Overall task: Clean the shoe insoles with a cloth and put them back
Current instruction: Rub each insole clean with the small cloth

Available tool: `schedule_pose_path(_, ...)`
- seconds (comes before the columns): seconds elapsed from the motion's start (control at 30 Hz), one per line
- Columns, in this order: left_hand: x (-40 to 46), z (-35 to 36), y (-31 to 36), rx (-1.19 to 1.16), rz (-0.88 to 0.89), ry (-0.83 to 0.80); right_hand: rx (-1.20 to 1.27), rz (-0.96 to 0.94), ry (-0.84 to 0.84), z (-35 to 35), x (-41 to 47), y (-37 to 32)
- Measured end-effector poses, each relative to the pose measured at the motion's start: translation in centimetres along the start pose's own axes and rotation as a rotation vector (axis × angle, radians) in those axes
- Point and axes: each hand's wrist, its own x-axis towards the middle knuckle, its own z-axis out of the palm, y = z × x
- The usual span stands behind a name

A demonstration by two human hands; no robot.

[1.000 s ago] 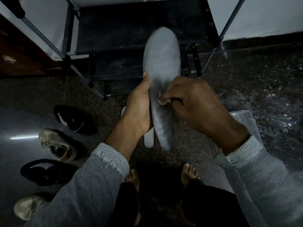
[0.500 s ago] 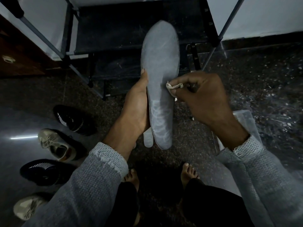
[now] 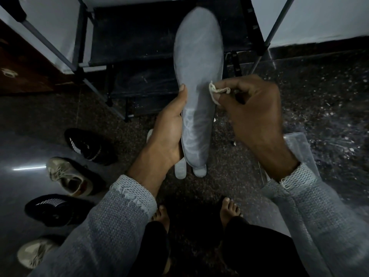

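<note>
Two hands — insole (image 3: 197, 62) (cloth (image 3: 216, 92))

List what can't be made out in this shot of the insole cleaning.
- Extra insoles: only their ends poke out below the left hand; the front insole covers the rest, so their count is unclear.
- Cloth: mostly balled inside the right hand; its size is hidden.
- Clear container: the right sleeve covers most of it; contents unseen.
- Lowest beige shoe: dark, blurred and partly behind the left sleeve.

no readable text, labels, brands or numbers anywhere
</note>
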Motion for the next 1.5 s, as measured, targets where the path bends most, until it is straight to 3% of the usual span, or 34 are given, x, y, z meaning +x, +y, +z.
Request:
schedule_pose_path(0.23, 0.6, -0.5, 0.0, -0.068, -0.004, 0.008, -0.296, -0.189, -0.185, 0.2, -0.7, -0.1)
schedule_pose_path(0.37, 0.2, -0.3, -0.2, -0.107, 0.002, -0.02, -0.306, -0.27, -0.265, 1.0, -1.1, -0.6)
schedule_pose_path(0.57, 0.0, -0.2, 0.2, -0.12, 0.007, -0.054, -0.383, -0.324, -0.151, 0.8, -1.0, -0.6)
schedule_pose_path(0.77, 0.1, -0.4, 0.1, -0.131, -0.007, -0.043, -0.318, -0.36, -0.285, 1.5, -1.5, -1.1)
schedule_pose_path(0.97, 0.0, 0.0, 0.2, -0.167, -0.015, -0.091, -0.371, -0.341, -0.158, 1.0, -1.2, -0.7)
schedule_pose_path(1.13, -0.2, 0.0, 0.5, -0.105, -0.007, -0.044, -0.319, -0.299, -0.23, 1.2, -1.5, -0.9)
schedule_pose_path(1.3, -0.3, 0.6, -0.3, -0.161, -0.014, -0.072, -0.274, -0.313, -0.14, 1.6, -1.3, -1.5)
schedule_pose_path(1.4, -0.4, 0.3, 0.1, -0.169, -0.016, -0.067, -0.296, -0.411, -0.295, 1.7, -1.6, -1.9)
schedule_pose_path(1.5, -0.5, -0.2, 0.7, -0.154, 0.007, -0.03, -0.368, -0.394, -0.417, 1.7, -1.5, -1.6)
